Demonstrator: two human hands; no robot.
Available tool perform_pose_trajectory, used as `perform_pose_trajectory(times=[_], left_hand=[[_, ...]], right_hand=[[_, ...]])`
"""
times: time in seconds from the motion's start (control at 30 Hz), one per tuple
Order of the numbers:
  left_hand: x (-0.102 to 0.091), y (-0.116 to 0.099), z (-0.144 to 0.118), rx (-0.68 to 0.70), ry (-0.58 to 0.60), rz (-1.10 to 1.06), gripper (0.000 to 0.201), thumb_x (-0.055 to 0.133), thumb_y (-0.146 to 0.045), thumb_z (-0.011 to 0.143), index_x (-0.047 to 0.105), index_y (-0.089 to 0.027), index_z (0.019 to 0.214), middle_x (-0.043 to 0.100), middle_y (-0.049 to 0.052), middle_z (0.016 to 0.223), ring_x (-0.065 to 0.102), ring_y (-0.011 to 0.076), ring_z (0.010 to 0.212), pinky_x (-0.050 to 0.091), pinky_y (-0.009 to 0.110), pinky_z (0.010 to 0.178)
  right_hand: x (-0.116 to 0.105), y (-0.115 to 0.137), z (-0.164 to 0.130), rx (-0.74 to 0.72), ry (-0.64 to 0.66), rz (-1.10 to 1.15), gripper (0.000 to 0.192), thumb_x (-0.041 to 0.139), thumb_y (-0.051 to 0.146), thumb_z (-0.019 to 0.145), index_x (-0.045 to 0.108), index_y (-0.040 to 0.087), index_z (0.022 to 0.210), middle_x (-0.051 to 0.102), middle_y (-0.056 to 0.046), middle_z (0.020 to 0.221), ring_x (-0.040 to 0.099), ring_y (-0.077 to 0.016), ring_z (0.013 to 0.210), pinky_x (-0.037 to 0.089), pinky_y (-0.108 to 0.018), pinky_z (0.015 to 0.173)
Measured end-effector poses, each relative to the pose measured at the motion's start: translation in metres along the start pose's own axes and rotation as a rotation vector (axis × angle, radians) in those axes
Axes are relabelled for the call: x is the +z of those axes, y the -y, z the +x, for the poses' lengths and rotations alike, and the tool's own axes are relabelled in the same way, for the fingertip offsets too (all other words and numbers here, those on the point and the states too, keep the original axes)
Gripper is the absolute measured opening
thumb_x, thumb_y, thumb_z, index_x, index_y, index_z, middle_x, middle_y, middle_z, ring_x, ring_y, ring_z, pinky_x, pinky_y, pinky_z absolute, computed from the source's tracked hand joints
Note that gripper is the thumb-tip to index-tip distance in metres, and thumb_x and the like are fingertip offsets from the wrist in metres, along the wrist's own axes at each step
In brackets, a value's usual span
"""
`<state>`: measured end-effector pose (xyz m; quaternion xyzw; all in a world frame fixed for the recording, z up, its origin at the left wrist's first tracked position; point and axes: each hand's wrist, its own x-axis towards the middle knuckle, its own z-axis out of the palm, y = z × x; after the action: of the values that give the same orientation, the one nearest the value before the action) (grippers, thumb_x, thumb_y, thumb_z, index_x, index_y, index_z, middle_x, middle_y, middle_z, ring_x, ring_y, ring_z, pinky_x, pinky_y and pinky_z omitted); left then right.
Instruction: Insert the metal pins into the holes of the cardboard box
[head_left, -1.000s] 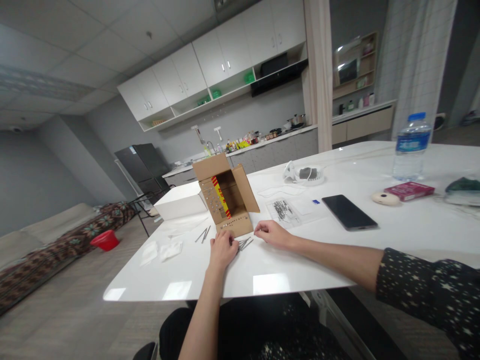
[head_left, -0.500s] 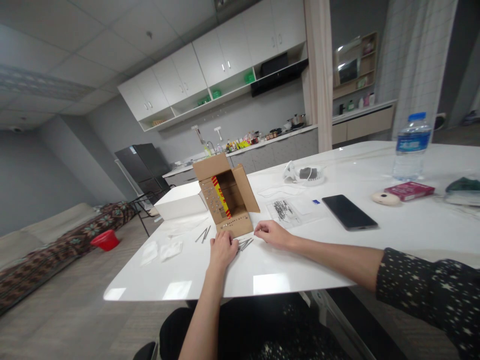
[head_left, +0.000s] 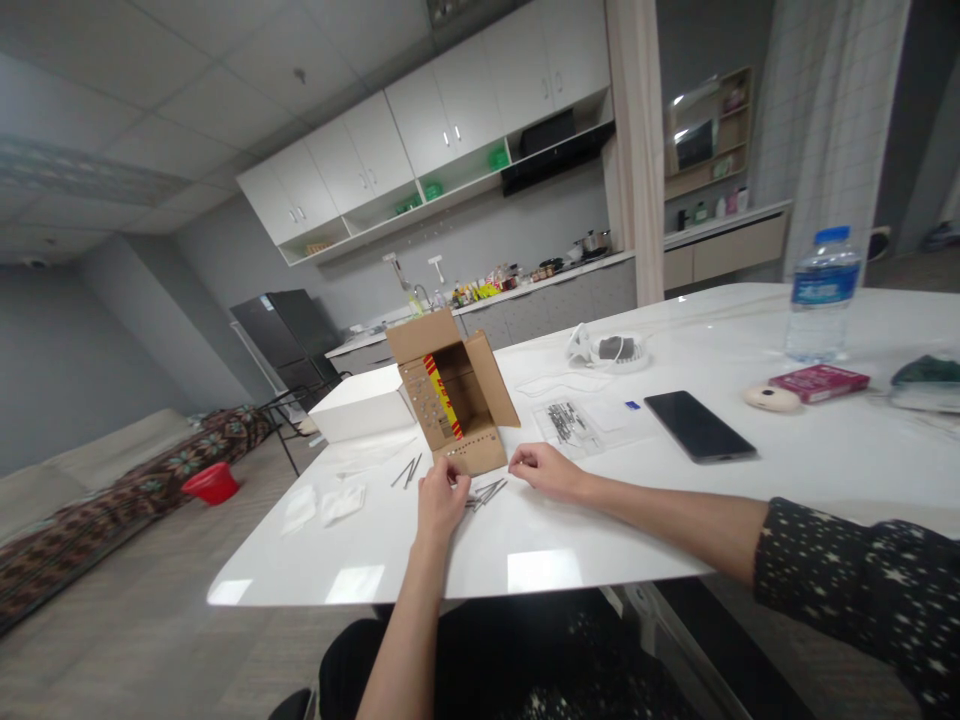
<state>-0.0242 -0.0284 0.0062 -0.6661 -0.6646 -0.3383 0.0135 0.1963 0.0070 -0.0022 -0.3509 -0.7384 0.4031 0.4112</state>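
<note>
— What's the left hand (head_left: 441,497) doing?
— Pinching a nail from the nails (head_left: 486,490) lying mid-frame before the box (head_left: 457,402); right hand (head_left: 546,468) resting curled. Better lifting one at a time.

The person's left hand (head_left: 441,497) and forearm are bare up to the lower edge of the picture, with no sleeve, watch or ring showing. The right hand (head_left: 545,468) is bare too, as is the forearm up to near the elbow. There a dark sleeve (head_left: 862,590) begins, black cloth strewn with small pale stars and dots. Dark clothing with a similar speckle covers the lap (head_left: 525,660).
</note>
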Motion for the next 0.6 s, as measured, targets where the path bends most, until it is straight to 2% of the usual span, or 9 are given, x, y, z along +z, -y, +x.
perform_pose_trajectory(times=[0.27,0.47,0.6], left_hand=[[0.0044,0.0109,0.0029,0.094,-0.225,-0.147,0.01,0.05,-0.023,0.08,0.057,-0.021,0.086,0.063,0.001,0.079,0.053,0.0152,0.07,0.043,0.029,0.071],[0.0012,0.0059,0.0037,0.09,-0.312,-0.167,0.012,0.05,-0.025,0.082,0.059,-0.02,0.089,0.065,0.001,0.081,0.054,0.0149,0.067,0.044,0.031,0.073],[0.0015,0.0069,0.0049,0.103,-0.361,-0.121,0.01,0.053,-0.027,0.082,0.059,-0.02,0.085,0.062,0.0,0.073,0.055,0.016,0.067,0.044,0.033,0.075]], right_hand=[[0.0003,-0.0028,-0.0003,-0.004,0.002,0.003,0.013,0.056,0.022,0.074,0.067,0.015,0.077,0.06,0.001,0.061,0.051,-0.0124,0.058,0.036,-0.023,0.055],[0.0011,-0.0014,-0.0007,-0.007,-0.002,-0.007,0.012,0.055,0.02,0.075,0.066,0.015,0.075,0.055,0.003,0.055,0.049,-0.0115,0.054,0.035,-0.023,0.054],[0.0013,0.0001,-0.0006,-0.01,-0.014,-0.005,0.012,0.056,0.019,0.074,0.067,0.015,0.076,0.054,0.003,0.053,0.048,-0.0114,0.054,0.034,-0.023,0.054]])
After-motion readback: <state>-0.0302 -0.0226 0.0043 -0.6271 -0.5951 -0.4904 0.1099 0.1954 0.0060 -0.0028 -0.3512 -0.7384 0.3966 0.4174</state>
